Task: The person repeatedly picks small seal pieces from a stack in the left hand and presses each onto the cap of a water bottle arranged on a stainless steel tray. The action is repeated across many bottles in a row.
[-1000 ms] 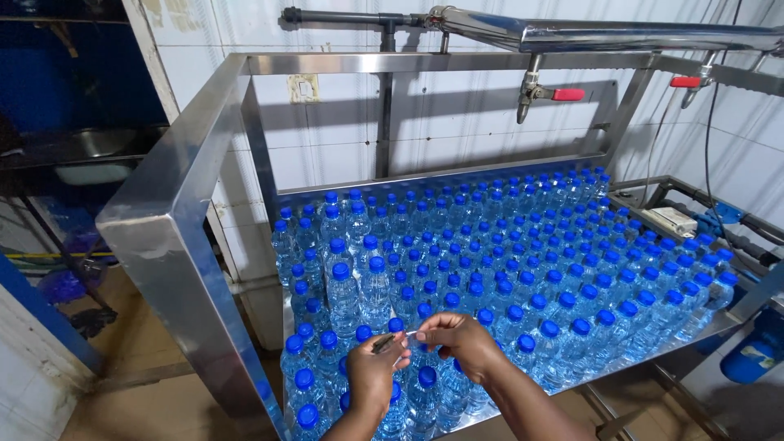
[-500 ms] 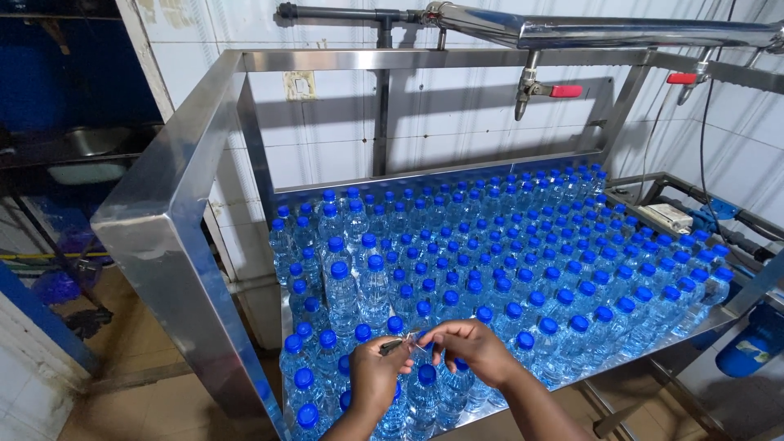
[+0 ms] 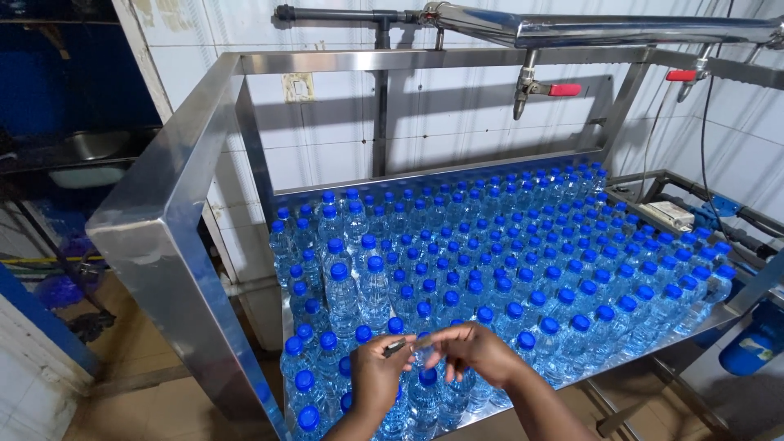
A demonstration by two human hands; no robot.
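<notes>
Many clear water bottles with blue caps stand packed on a steel table. My left hand and my right hand meet above the near-left bottles. The left hand pinches a small thin dark piece between thumb and forefinger. The right hand's fingertips reach toward that same piece, just above a blue cap. What the piece is I cannot make out.
A steel frame surrounds the table, with a horizontal steel pipe overhead carrying taps with red handles. White tiled wall behind. A blue drum sits at the lower right, and a dark sink area lies to the left.
Both hands have stayed over the same near-left bottles, drifting slightly down and closer together, still working the small piece between their fingertips.
</notes>
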